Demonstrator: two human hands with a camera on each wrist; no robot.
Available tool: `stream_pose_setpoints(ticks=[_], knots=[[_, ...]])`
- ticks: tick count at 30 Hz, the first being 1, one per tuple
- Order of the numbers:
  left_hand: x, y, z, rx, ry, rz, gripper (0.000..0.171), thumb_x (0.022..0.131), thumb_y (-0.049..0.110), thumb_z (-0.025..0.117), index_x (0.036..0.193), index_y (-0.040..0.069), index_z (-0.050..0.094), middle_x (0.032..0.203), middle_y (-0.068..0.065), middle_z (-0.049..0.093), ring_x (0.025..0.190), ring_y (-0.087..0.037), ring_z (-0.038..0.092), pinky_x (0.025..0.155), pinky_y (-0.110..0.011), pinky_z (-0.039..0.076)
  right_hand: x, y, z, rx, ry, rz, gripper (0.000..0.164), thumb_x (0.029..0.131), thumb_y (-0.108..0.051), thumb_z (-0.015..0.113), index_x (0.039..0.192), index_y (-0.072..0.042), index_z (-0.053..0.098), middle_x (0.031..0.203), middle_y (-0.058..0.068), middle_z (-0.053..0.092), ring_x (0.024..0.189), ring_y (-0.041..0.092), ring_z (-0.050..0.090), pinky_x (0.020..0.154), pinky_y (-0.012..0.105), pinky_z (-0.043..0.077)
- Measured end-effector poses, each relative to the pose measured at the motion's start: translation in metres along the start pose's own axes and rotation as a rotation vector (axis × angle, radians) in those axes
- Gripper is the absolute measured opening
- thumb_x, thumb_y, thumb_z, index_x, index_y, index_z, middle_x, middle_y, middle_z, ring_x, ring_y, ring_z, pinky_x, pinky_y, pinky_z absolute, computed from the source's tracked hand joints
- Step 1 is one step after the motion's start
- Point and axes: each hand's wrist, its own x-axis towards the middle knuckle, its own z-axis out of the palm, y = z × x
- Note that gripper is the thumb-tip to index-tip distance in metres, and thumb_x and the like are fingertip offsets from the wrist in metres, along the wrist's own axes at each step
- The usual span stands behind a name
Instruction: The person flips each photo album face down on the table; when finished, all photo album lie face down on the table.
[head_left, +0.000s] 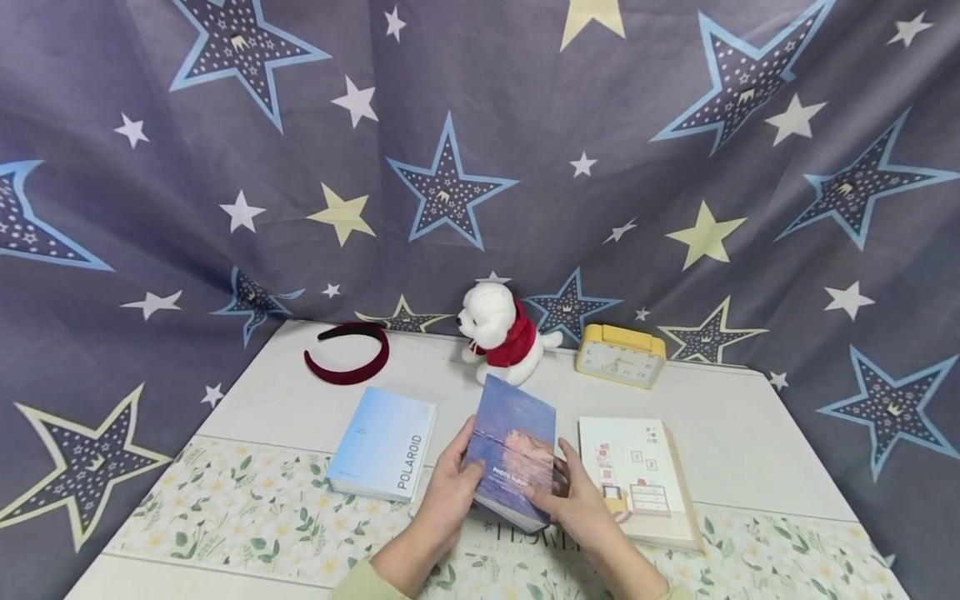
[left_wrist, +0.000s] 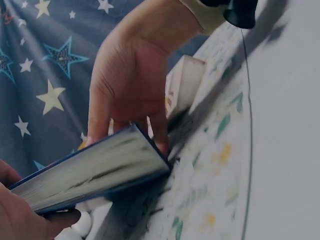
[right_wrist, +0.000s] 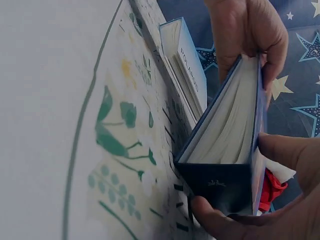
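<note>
A photo album with a purple-blue seascape cover is held tilted above the table between both hands. My left hand grips its left edge, thumb on the front cover. On the other side my right hand holds the lower right edge, with the thumb on the cover and fingers at the spine. The left wrist view shows the album's page block between dark blue covers. In the right wrist view its dark spine faces the camera, and the pages fan slightly apart.
A light blue POLAROID album lies left, a white illustrated book right. Behind them are a dark red headband, a white plush dog in red clothing and a yellow clock. A starry curtain hangs behind the table.
</note>
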Motion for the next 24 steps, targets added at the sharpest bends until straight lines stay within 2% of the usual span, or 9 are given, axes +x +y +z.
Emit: stream_pose_setpoints(ticks=[3,5,8,16,22,24], knots=[[-0.001,-0.003,-0.004,0.100,-0.001,-0.013,0.067,0.093,-0.009,0.041,0.155,0.001,0.016,0.161,-0.017,0.014,0.148,-0.033,0.006,0.117,-0.049,0.006,0.000,0.000,0.000,-0.049,0.005,-0.041,0.099,0.084,-0.019,0.076,0.155,0.000,0.009,0.150,0.035,0.027,0.133,0.052,0.036,0.106,0.058,0.032],[-0.001,-0.005,-0.005,0.146,0.000,-0.019,0.068,0.093,-0.010,0.044,0.154,0.000,0.017,0.160,-0.018,0.016,0.147,-0.035,0.007,0.117,-0.050,0.006,0.000,0.000,-0.001,-0.090,0.009,-0.066,0.098,0.084,-0.018,0.076,0.155,0.001,0.010,0.149,0.036,0.027,0.131,0.052,0.037,0.106,0.058,0.033],[-0.002,-0.006,-0.006,0.164,0.011,-0.021,0.069,0.091,-0.010,0.046,0.154,-0.001,0.019,0.159,-0.020,0.018,0.147,-0.036,0.009,0.116,-0.051,0.008,0.000,-0.001,-0.002,-0.140,0.016,-0.090,0.094,0.086,-0.015,0.074,0.155,0.000,0.012,0.148,0.036,0.028,0.129,0.052,0.040,0.104,0.057,0.036],[-0.001,-0.013,-0.008,0.220,0.060,-0.050,0.072,0.089,-0.010,0.048,0.154,-0.002,0.017,0.158,-0.023,0.019,0.145,-0.041,0.012,0.115,-0.054,0.010,0.002,0.000,-0.002,-0.231,0.043,-0.104,0.085,0.088,-0.013,0.071,0.154,-0.002,0.019,0.149,0.030,0.034,0.128,0.047,0.044,0.107,0.058,0.031],[-0.002,-0.021,-0.009,0.295,0.032,-0.107,0.075,0.089,-0.008,0.047,0.156,0.004,0.015,0.160,-0.019,0.018,0.146,-0.039,0.011,0.115,-0.055,0.007,0.003,0.000,-0.002,-0.290,0.060,-0.079,0.083,0.088,-0.016,0.070,0.155,-0.007,0.022,0.150,0.026,0.037,0.127,0.045,0.047,0.105,0.062,0.031],[-0.003,-0.023,-0.009,0.320,0.023,-0.116,0.076,0.089,-0.008,0.048,0.156,0.003,0.013,0.160,-0.020,0.016,0.146,-0.040,0.010,0.115,-0.056,0.007,0.003,0.000,-0.002,-0.307,0.064,-0.073,0.082,0.088,-0.016,0.069,0.155,-0.008,0.023,0.150,0.025,0.037,0.127,0.044,0.048,0.105,0.063,0.032]])
